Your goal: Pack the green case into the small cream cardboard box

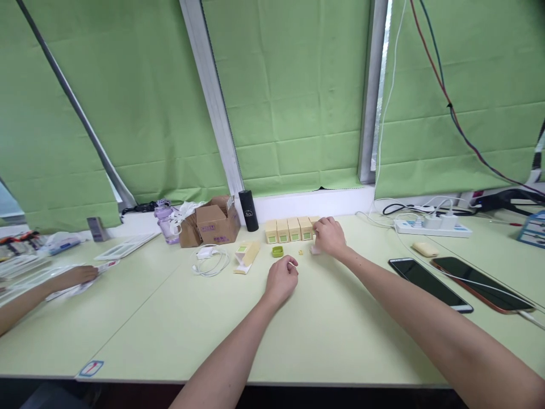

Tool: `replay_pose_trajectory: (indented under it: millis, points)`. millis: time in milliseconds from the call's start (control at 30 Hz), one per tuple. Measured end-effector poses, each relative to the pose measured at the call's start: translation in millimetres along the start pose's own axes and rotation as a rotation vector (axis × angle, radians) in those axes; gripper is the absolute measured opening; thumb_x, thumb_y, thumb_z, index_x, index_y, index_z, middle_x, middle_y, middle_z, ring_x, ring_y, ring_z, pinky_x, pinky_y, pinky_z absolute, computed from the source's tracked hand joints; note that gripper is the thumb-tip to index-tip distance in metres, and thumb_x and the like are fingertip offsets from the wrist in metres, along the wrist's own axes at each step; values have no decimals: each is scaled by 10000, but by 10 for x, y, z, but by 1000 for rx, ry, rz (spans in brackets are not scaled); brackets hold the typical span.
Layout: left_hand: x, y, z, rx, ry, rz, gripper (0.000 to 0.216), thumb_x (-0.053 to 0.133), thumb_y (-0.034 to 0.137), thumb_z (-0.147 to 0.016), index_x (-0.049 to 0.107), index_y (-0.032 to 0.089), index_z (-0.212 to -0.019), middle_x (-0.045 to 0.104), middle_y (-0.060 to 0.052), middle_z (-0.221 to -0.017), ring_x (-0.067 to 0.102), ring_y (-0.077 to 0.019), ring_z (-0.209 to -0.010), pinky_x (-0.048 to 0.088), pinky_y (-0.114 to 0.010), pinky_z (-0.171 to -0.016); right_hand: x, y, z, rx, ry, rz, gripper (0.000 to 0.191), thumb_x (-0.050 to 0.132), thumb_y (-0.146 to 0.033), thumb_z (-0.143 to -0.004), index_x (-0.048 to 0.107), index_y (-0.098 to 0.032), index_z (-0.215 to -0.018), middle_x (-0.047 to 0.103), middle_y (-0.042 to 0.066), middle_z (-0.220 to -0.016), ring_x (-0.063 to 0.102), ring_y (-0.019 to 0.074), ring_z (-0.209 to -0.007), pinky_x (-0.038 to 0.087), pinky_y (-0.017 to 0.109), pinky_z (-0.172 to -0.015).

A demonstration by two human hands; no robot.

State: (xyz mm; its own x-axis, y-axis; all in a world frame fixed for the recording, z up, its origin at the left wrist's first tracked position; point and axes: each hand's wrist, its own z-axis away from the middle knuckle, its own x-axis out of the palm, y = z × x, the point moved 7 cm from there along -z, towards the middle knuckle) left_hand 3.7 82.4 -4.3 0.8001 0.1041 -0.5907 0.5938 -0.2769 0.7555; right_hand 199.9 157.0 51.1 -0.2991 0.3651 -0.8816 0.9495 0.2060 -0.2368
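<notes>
My right hand (330, 236), its fingers bent and closed, is at the right end of a row of small cream boxes (283, 231) with green squares on their fronts. It partly covers the last box, and a small whitish piece (315, 250) lies under its fingers. What it grips is hidden. Lower and to the left, my left hand (282, 279) rests above the table with curled fingers; whatever is inside them does not show. Just beyond it sits a small green open case (277, 251). A tiny yellow piece (300, 252) lies between my hands. An opened cream box (247, 254) lies left of the case.
Behind stand a cardboard box (218, 223), a black cylinder (248, 211) and a purple bottle (167, 222). A white cable (212, 261) lies left. Two phones (430, 284) (481, 283) and a power strip (432, 225) are right. Another person's hand (80, 275) works at far left.
</notes>
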Motion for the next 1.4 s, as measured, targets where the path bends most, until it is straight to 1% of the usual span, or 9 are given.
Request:
replay_pose_trajectory:
  millis: [233, 400, 533, 633, 1000, 1133, 1233, 1333, 1400]
  points:
    - [-344, -38, -174, -98, 171, -76, 214, 615, 73, -788, 692, 239, -900, 767, -67, -868, 682, -260, -863, 422, -328, -807, 126, -464, 757, -109, -174, -71, 184, 577, -134, -877, 715, -217, -967, 742, 108, -1012, 665, 246, -882, 382, 328, -714]
    - [-522, -65, -344, -155, 197, -389, 348, 634, 133, -838, 659, 252, -1164, 769, -89, -1109, 591, -335, -1209, 401, -405, -987, 199, -587, 1098, -105, -297, -131, 258, 597, -228, -900, 684, -221, -1144, 765, 98, -1068, 703, 258, -909, 326, 301, -643]
    - [-528, -214, -492, -116, 155, -545, 557, 635, 132, -824, 559, 223, -1368, 682, -144, -1326, 475, -398, -1334, 370, -477, -1043, 210, -577, 1194, -48, -303, -207, 240, 574, -245, -928, 675, -218, -1143, 771, 87, -1075, 704, 253, -948, 330, 303, -666]
    - [-452, -411, -603, -131, 57, -498, 638, 669, 146, -804, 515, 223, -1418, 666, -153, -1344, 476, -401, -1329, 359, -494, -1066, 217, -568, 1211, -48, -271, -240, 229, 575, -234, -930, 677, -223, -1134, 772, 76, -1054, 698, 241, -932, 335, 302, -678]
    - [-332, -525, -739, -40, 82, -413, 591, 678, 65, -794, 548, 262, -1336, 710, -117, -1269, 500, -352, -1345, 353, -510, -1062, 278, -489, 1146, -46, -226, -330, 232, 559, -201, -942, 674, -231, -1142, 773, 68, -1019, 685, 231, -932, 329, 297, -676]
    - [-329, -370, -606, 54, 103, -397, 567, 675, 55, -793, 550, 259, -1307, 689, -107, -1281, 518, -338, -1333, 376, -506, -1078, 294, -414, 1096, -27, -184, -457, 237, 552, -177, -934, 659, -226, -1140, 756, 49, -951, 672, 217, -875, 376, 300, -690]
    - [-302, -42, -410, 304, 89, -342, 597, 618, -2, -785, 533, 242, -1323, 657, -112, -1307, 564, -313, -1280, 398, -506, -1105, 299, -323, 1045, -4, -111, -583, 246, 558, -169, -919, 635, -218, -1147, 729, 40, -970, 638, 183, -759, 437, 315, -713]
    - [-253, 273, -193, 464, 31, -302, 630, 579, -17, -796, 510, 258, -1359, 631, -106, -1350, 568, -306, -1287, 428, -504, -1100, 269, -260, 1020, -4, -7, -697, 318, 591, -175, -884, 598, -231, -1197, 700, 42, -1083, 611, 154, -707, 496, 342, -752]
    - [-216, 451, -62, 533, 8, -292, 627, 594, -10, -794, 511, 266, -1350, 641, -93, -1321, 582, -299, -1264, 427, -512, -1106, 217, -271, 1027, -40, 58, -792, 421, 616, -184, -858, 556, -255, -1268, 663, 59, -1219, 639, 160, -782, 529, 347, -754]
